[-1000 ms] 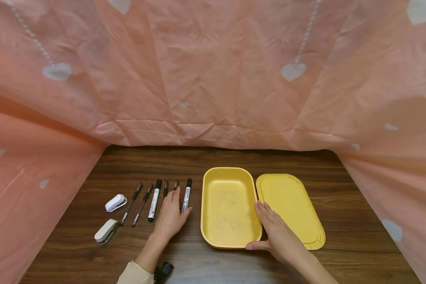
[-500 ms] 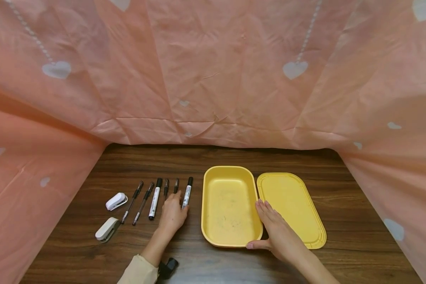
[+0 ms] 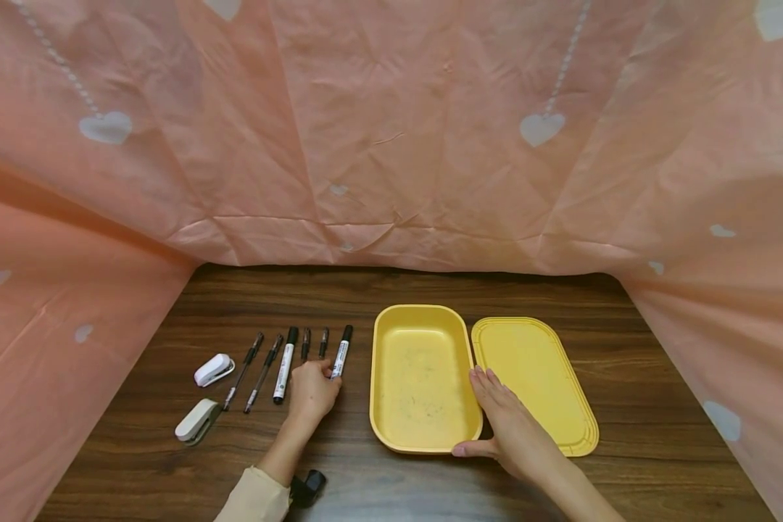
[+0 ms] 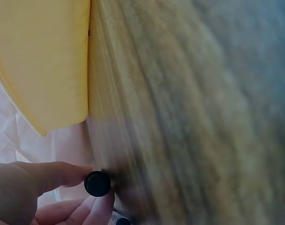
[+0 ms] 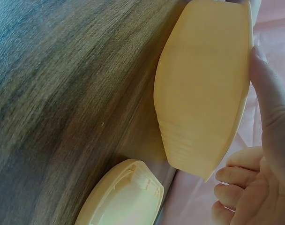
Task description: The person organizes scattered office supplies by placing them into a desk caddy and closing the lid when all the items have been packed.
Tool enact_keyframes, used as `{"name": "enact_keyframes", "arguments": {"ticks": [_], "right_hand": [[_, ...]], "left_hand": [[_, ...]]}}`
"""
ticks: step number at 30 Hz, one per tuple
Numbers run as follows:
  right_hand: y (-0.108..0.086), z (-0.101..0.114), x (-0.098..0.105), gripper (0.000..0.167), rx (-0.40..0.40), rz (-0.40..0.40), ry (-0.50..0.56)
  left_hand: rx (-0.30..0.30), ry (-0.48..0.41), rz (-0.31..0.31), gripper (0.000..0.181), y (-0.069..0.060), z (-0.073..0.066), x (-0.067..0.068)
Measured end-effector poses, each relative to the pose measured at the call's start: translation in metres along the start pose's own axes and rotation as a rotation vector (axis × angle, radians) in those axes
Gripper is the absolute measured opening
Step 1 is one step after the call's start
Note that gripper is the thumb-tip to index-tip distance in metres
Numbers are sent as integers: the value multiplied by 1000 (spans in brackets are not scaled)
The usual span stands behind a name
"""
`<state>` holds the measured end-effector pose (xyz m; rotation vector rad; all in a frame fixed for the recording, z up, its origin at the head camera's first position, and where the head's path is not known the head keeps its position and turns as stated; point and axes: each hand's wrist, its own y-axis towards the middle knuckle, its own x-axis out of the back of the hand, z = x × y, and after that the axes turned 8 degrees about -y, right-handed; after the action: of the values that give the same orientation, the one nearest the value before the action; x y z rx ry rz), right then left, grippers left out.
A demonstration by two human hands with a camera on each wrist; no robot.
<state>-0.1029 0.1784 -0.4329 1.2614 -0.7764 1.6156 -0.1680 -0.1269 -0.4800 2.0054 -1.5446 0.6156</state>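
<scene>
My left hand point(image 3: 313, 393) pinches the rightmost black-capped marker point(image 3: 342, 351) between thumb and fingers, low on its white barrel. The marker's round black end point(image 4: 97, 183) shows between the fingertips in the left wrist view. Under and behind that hand lie two black pens point(image 3: 305, 343), partly covered by it. On the other side, my right hand point(image 3: 512, 433) rests with straight fingers along the right wall of the yellow box point(image 3: 424, 388), its thumb at the near corner. The right wrist view shows the thumb against the box's rim point(image 5: 250, 84).
Right of the box lies its yellow lid point(image 3: 535, 384). Left of my left hand are another marker point(image 3: 286, 366), two pens point(image 3: 263, 375) and two small staplers, one white point(image 3: 213, 370), one grey-white point(image 3: 198, 422). Pink cloth point(image 3: 391, 145) surrounds the wooden table point(image 3: 287, 293).
My left hand has drawn back slightly toward me, and its fingers have closed on the rightmost marker, which has tilted a little. The right hand stays at the box.
</scene>
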Motion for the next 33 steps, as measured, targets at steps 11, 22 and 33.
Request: {"name": "enact_keyframes", "arguments": {"ticks": [11,22,33], "right_hand": [[1,0,0,108,1,4,1],[1,2,3,108,-2,34,7],[1,3,4,107,-16,53,16]], "left_hand": [[-20,-82,-29,31,-1,-7,6],[42,-233,-20,37,-7,-48,24],[77,-344,7,34,-17,-70,21]]}}
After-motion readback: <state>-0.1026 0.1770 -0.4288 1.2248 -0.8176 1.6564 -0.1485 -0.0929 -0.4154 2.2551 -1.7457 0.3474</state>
